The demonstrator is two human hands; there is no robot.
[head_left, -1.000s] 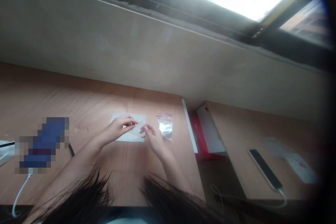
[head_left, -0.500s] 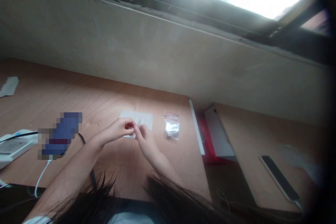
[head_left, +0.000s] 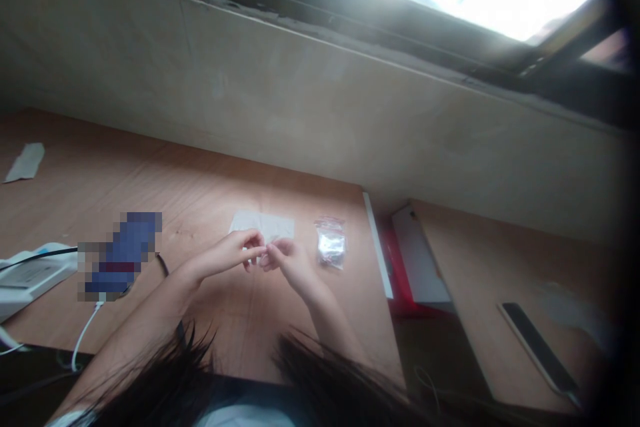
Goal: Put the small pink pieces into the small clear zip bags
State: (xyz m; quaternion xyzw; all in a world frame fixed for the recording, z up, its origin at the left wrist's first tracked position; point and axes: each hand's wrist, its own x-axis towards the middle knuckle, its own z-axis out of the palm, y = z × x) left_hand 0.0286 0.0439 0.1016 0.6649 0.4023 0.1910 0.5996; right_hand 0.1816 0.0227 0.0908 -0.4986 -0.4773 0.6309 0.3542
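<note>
Narrowly pinched, the left hand [head_left: 233,252] and right hand [head_left: 294,263] meet fingertip to fingertip over the near side of a thin white sheet [head_left: 279,227] on the wooden desk [head_left: 250,330], any held piece indiscernible, the sheet likely light and easily creased, best taken by its corners.

The desk [head_left: 240,327] here bears a sheet [head_left: 277,225]; a bag [head_left: 331,245] (quite shiny) near it; far left, a box [head_left: 37,280], a scrap [head_left: 27,161].

Phone [head_left: 539,348] on neighbouring desk [head_left: 483,280]
</note>
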